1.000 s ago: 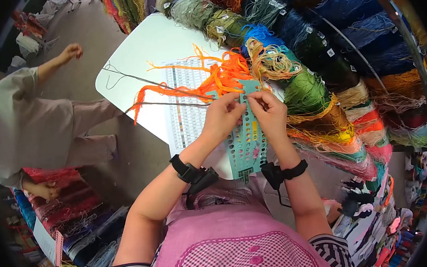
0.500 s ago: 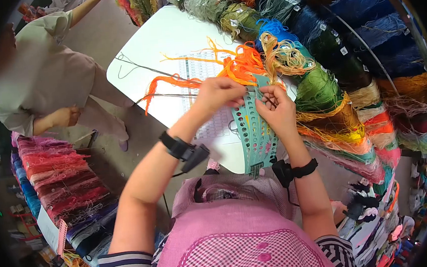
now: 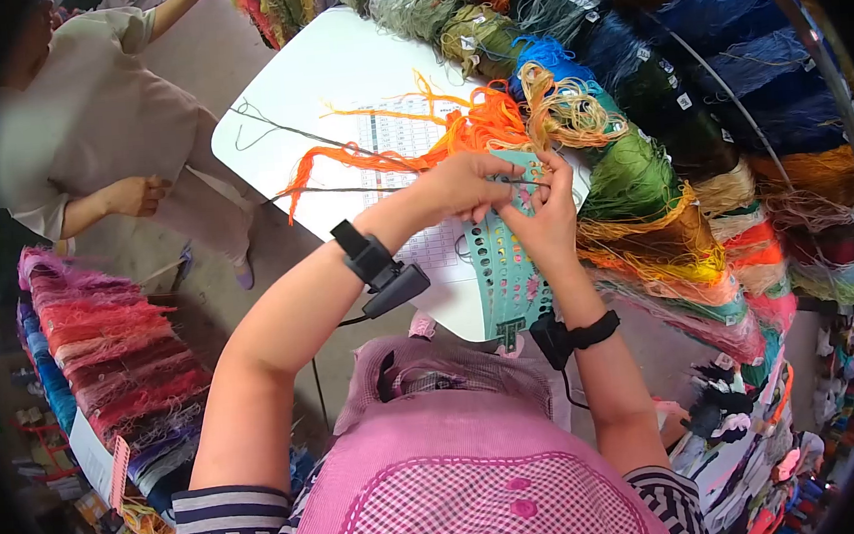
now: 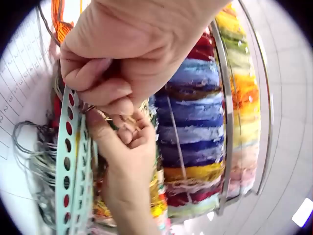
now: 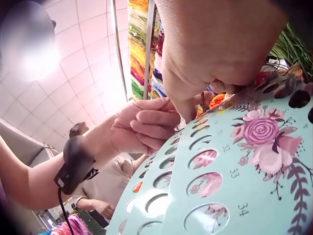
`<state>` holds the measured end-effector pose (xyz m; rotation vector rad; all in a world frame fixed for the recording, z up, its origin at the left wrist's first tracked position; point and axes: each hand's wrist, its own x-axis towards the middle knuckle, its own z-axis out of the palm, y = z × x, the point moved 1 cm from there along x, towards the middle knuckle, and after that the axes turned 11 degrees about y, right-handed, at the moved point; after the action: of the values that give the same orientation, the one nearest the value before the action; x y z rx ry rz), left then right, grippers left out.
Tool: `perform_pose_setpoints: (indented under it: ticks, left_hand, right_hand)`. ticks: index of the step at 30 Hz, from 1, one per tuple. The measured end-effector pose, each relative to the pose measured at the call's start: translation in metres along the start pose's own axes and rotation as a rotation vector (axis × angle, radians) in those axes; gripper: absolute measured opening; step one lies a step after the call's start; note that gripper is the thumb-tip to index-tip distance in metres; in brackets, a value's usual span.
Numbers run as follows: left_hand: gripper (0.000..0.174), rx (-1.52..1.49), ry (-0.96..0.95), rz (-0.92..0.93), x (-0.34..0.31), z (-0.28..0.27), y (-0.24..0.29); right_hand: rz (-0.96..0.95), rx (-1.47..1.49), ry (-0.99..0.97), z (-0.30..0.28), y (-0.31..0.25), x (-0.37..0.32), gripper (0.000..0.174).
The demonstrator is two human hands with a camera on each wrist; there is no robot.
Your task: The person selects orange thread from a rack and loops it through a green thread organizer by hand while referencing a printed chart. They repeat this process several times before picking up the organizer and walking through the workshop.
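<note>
Mint-green thread cards [image 3: 504,281] with rows of round holes and printed pink flowers lie stacked at the table's near right edge. My left hand [image 3: 463,186], over their upper end, pinches a dark grey-brown thread [image 3: 326,190] between curled fingers. Close beside it, my right hand [image 3: 544,226] has thumb and fingertips on the same thread at the card's holed edge. In the right wrist view numbers run beside the holes [image 5: 204,185]. The fingertips of both hands nearly meet, and they partly hide the thread there. Orange thread [image 3: 481,122] lies just beyond.
A printed chart [image 3: 436,251] lies on the white table [image 3: 283,88]. Beige thread [image 3: 576,115] and blue thread [image 3: 546,55] sit at the right edge, against racks of coloured skeins [image 3: 631,176]. Another person [image 3: 110,121] stands at the left.
My hands parted slightly around the upper card, then came together again, the left moving right toward the right. The view shifted, and the person at the left raised an arm.
</note>
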<state>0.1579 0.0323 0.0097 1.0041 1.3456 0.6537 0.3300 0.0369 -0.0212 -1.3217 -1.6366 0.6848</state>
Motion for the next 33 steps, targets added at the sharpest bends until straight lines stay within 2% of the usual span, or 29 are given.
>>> perform_pose_setpoints:
  ticks: [3, 6, 7, 8, 9, 11, 12, 14, 15, 16, 17, 18, 19, 21, 22, 24, 25, 27, 28, 29, 30, 31, 33]
  left_hand:
    - [0.014, 0.096, -0.061, 0.077, 0.015, 0.0, -0.015]
    - [0.018, 0.115, 0.119, 0.245, 0.006, -0.04, -0.017]
    - [0.021, 0.062, 0.205, 0.208, -0.008, -0.059, -0.014]
    - [0.024, 0.17, 0.24, 0.239, -0.018, -0.083, -0.014]
    - [0.031, 0.2, 0.29, 0.122, -0.038, -0.102, -0.005]
    - [0.024, -0.18, 0.415, 0.041, -0.058, -0.141, -0.024]
    - [0.021, -0.182, 0.548, 0.016, -0.074, -0.157, -0.02]
    - [0.023, -0.315, 0.646, 0.042, -0.082, -0.217, -0.046]
    - [0.024, -0.373, 0.772, 0.054, -0.093, -0.233, -0.046]
    - [0.023, -0.528, 0.763, 0.152, -0.097, -0.264, -0.062]
    - [0.026, -0.471, 0.926, 0.191, -0.102, -0.281, -0.06]
    - [0.027, -0.406, 0.908, 0.315, -0.104, -0.296, -0.057]
    - [0.026, -0.369, 0.968, 0.23, -0.109, -0.299, -0.044]
    - [0.025, 0.075, 1.195, 0.287, -0.096, -0.306, -0.034]
    - [0.025, 0.065, 1.177, 0.329, -0.086, -0.296, -0.02]
    - [0.026, 0.538, 1.016, 0.42, -0.075, -0.26, 0.014]
    - [0.025, 0.605, 0.915, 0.461, -0.069, -0.227, 0.043]
    - [0.019, 0.442, 0.693, 0.627, -0.052, -0.149, 0.09]
    - [0.018, 0.472, 0.598, 0.708, -0.05, -0.106, 0.117]
    - [0.018, 0.433, 0.448, 0.72, -0.044, -0.071, 0.138]
    - [0.018, 0.398, 0.396, 0.847, -0.037, -0.03, 0.155]
    - [0.019, 0.292, 0.268, 0.78, -0.034, 0.008, 0.172]
    - [0.022, 0.231, 0.144, 0.844, -0.017, 0.077, 0.195]
  right_hand:
    - [-0.064, 0.056, 0.032, 0.005, 0.008, -0.002, 0.064]
    - [0.023, 0.03, -0.096, 0.007, 0.011, -0.002, 0.062]
    - [0.014, 0.028, -0.075, 0.007, 0.011, -0.001, 0.062]
    - [0.05, 0.03, -0.093, 0.007, 0.011, -0.001, 0.061]
    - [0.088, 0.031, -0.111, 0.007, 0.011, -0.001, 0.061]
    - [0.072, -0.016, -0.089, 0.006, 0.009, 0.0, 0.06]
    - [0.069, -0.012, -0.091, 0.007, 0.01, 0.0, 0.059]
    - [0.062, -0.012, -0.105, 0.007, 0.012, 0.001, 0.058]
    - [0.06, -0.03, -0.119, 0.009, 0.012, -0.001, 0.058]
    - [0.052, -0.057, -0.117, 0.009, 0.013, 0.0, 0.057]
    - [0.046, -0.039, -0.117, 0.012, 0.02, 0.0, 0.058]
    - [0.034, -0.027, -0.111, 0.014, 0.023, 0.001, 0.059]
    - [-0.006, -0.063, -0.099, 0.01, 0.017, 0.002, 0.059]
    - [0.01, -0.081, -0.171, 0.007, 0.013, 0.006, 0.06]
    - [0.043, -0.087, -0.225, 0.003, 0.009, 0.005, 0.061]
    - [0.006, -0.053, -0.226, -0.009, 0.0, 0.003, 0.062]
    - [-0.014, -0.015, -0.263, -0.016, -0.004, 0.002, 0.064]
    - [-0.063, 0.029, -0.183, -0.039, -0.012, -0.004, 0.061]
    - [-0.104, 0.077, -0.133, -0.055, -0.014, -0.008, 0.058]
    - [-0.104, 0.073, -0.114, -0.072, -0.013, -0.009, 0.058]
    - [-0.077, 0.083, -0.098, -0.091, -0.011, -0.01, 0.053]
    - [-0.048, 0.095, -0.087, -0.111, -0.01, -0.013, 0.048]
    - [0.04, 0.066, -0.051, -0.15, -0.003, -0.02, 0.036]
